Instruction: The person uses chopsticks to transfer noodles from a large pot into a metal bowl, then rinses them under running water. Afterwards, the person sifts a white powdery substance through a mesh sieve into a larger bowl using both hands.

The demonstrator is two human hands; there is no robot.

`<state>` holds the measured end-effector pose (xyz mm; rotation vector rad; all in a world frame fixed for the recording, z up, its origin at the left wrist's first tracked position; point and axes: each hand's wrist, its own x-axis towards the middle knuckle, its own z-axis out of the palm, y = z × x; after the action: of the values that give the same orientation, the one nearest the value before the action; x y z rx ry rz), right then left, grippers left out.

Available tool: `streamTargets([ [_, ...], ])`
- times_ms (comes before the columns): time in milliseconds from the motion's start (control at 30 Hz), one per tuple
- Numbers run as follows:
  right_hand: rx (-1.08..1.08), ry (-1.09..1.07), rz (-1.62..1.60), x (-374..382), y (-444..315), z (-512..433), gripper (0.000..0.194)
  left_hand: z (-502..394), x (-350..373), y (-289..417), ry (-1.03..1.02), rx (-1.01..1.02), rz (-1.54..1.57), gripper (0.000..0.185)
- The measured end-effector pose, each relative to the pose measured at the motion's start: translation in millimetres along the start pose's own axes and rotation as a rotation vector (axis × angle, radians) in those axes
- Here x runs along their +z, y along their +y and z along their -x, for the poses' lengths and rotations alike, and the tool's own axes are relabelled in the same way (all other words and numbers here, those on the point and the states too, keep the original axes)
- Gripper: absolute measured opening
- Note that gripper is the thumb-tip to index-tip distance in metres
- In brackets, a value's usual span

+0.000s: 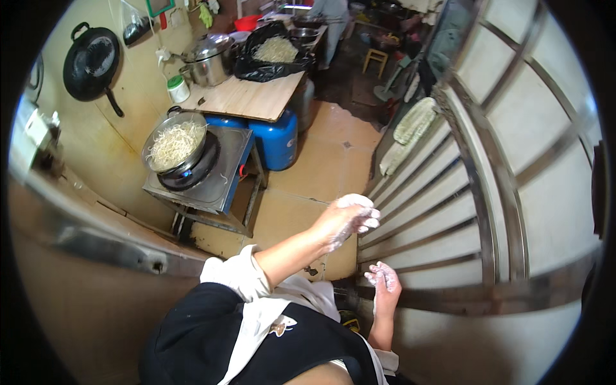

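My left hand (349, 222) reaches out in front of my body over the tiled floor, its fingers loosely curled and coated with white powder or paste. No object shows in it. Closer to my body, my right hand (386, 282) is raised beside the paneled metal door (433, 192), also whitened at the fingers and with nothing visible in its grasp. Ahead on the left, a pan (166, 166) heaped with bean sprouts (177, 144) sits on a gas burner (207, 166) where a blue flame shows. Neither hand touches the pan.
Behind the metal stove stand (226, 199), a wooden board tabletop (255, 96) bears a steel pot (209, 67), a green-lidded jar (178, 89) and a black bag (264, 73) of sprouts. Blue gas cylinders (276, 139) stand beneath. Another person (332, 24) is at the back.
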<state>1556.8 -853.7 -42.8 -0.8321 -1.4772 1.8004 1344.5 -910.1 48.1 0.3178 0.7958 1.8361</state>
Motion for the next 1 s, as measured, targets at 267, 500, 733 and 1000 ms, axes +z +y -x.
streamTargets([
  [267, -0.052, -0.143, 0.007, 40.0, -12.8, -221.2, 0.025, -131.9, -40.2, 63.5, 0.102, 0.071, -0.148, 0.009],
  [500, -0.066, -0.442, 0.004, 135.8, -60.0, -389.4, 0.026, -179.8, -118.8, 109.3, 0.471, 0.097, -0.095, 0.012],
  [733, -0.072, -0.563, -0.104, 218.7, -43.7, -533.8, 0.024, -302.9, -174.3, 129.2, 0.477, 0.042, 0.050, 0.017],
  [1000, -0.073, -0.448, 0.015, 285.4, -53.9, -737.7, 0.027, -509.7, -220.3, 221.6, 0.442, 0.029, -0.022, 0.014],
])
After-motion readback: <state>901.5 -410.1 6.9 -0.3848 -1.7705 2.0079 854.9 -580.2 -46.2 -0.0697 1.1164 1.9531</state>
